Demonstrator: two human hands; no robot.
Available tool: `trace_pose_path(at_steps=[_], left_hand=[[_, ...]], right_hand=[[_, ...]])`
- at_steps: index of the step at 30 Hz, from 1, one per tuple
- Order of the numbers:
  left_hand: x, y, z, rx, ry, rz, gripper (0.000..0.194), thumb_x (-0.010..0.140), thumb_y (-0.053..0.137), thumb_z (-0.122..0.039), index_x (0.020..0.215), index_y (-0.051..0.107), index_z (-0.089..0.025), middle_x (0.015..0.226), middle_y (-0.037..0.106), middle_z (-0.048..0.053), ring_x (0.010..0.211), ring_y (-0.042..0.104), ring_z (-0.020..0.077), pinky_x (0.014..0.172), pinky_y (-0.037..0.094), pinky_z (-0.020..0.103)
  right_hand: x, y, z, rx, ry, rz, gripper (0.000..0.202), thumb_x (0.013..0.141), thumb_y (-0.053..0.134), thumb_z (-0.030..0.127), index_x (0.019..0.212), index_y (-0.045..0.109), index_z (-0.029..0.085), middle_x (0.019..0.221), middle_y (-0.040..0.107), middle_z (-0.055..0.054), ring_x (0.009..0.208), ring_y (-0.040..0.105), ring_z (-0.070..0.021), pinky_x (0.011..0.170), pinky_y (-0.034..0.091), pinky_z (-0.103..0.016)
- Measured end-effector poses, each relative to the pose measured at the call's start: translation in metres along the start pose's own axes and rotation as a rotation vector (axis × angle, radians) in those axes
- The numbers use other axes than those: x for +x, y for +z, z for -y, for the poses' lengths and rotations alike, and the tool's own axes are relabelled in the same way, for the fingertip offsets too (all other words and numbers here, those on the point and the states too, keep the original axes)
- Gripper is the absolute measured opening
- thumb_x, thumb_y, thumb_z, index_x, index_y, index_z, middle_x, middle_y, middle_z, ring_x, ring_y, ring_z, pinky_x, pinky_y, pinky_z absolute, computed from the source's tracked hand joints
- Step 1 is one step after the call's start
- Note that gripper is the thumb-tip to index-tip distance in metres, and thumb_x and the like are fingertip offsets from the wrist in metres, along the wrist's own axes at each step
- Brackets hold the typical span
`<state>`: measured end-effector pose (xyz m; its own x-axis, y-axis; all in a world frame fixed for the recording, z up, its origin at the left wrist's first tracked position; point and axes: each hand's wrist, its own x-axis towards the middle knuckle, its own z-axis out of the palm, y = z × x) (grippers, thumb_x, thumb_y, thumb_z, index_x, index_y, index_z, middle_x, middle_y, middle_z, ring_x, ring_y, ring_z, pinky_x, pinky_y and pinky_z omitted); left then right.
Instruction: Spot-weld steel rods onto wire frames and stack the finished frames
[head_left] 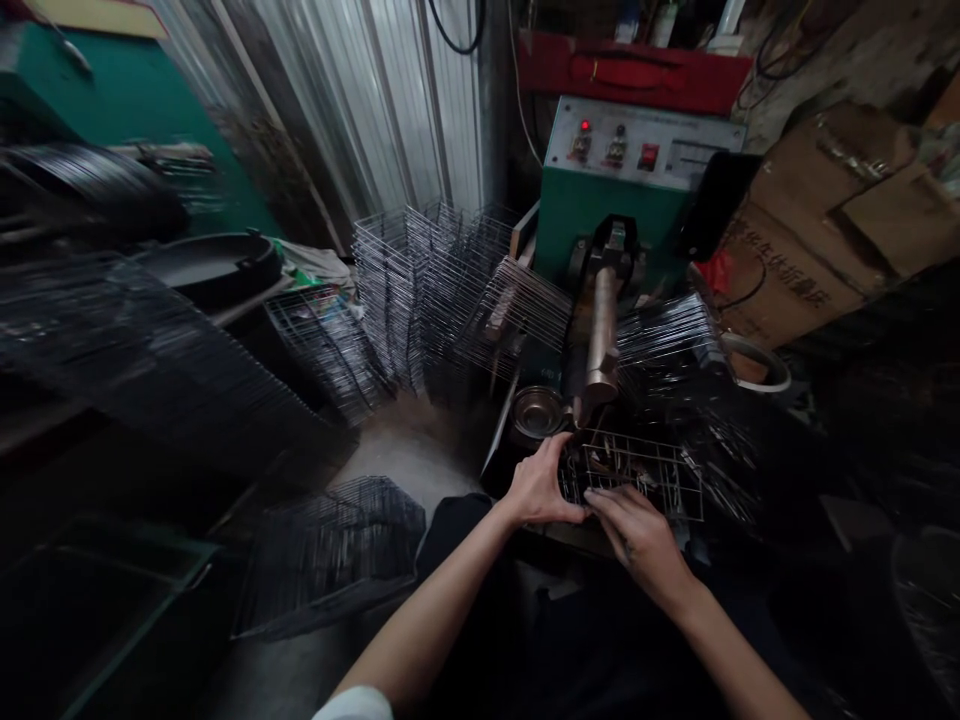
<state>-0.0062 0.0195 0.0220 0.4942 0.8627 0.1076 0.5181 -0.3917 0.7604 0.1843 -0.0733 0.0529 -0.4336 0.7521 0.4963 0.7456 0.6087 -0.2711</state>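
A small wire rack [649,465] lies under the rod-like metal arm [602,335] of a green machine, which looks like a spot welder. My left hand [538,485] grips the rack's left end, thumb at the near side and fingers reaching to the far side. At the rack's near edge, my right hand [637,530] has its fingers closed on the wires; the exact grip is partly hidden. The arm's tip ends just above the rack, close to my left fingertips. A round metal dish [537,411] sits just beyond my left hand.
Stacked wire racks [405,290] stand left of the green machine [551,215], whose panel shows a red light. More wire pieces [667,335] lie to its right. A bundle of wire racks [337,545] rests on the floor at left. Cardboard boxes [817,230] lean at right.
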Motion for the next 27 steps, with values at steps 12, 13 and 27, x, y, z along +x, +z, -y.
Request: trace_pose_path(at_steps=[12,13,27], left_hand=[[0.000,0.000,0.004,0.004,-0.024,0.038,0.117,0.048,0.086,-0.053,0.147,0.028,-0.030,0.147,0.049,0.010,0.124,0.057,0.0392,0.101,0.048,0.054],[0.000,0.000,0.004,0.013,-0.028,0.038,0.118,0.048,0.086,-0.053,0.148,0.028,-0.030,0.147,0.048,0.010,0.123,0.057,0.0400,0.100,0.048,0.055],[0.018,-0.009,0.007,0.022,-0.037,-0.009,0.116,0.050,0.085,-0.057,0.148,0.029,-0.030,0.142,0.051,0.010,0.126,0.056,0.0393,0.102,0.047,0.054]], right_hand=[[0.005,0.002,-0.001,0.058,-0.006,0.018,0.033,0.096,0.051,0.008,0.122,0.065,0.022,0.108,0.075,-0.007,0.098,0.070,-0.0221,0.087,0.058,-0.039],[0.005,0.002,0.000,0.060,-0.006,0.014,0.033,0.096,0.051,0.008,0.122,0.065,0.023,0.108,0.075,-0.007,0.098,0.070,-0.0221,0.087,0.058,-0.040],[0.029,-0.002,-0.013,0.086,-0.015,0.006,0.036,0.095,0.054,0.009,0.125,0.065,0.025,0.111,0.074,-0.007,0.100,0.070,-0.0230,0.088,0.058,-0.041]])
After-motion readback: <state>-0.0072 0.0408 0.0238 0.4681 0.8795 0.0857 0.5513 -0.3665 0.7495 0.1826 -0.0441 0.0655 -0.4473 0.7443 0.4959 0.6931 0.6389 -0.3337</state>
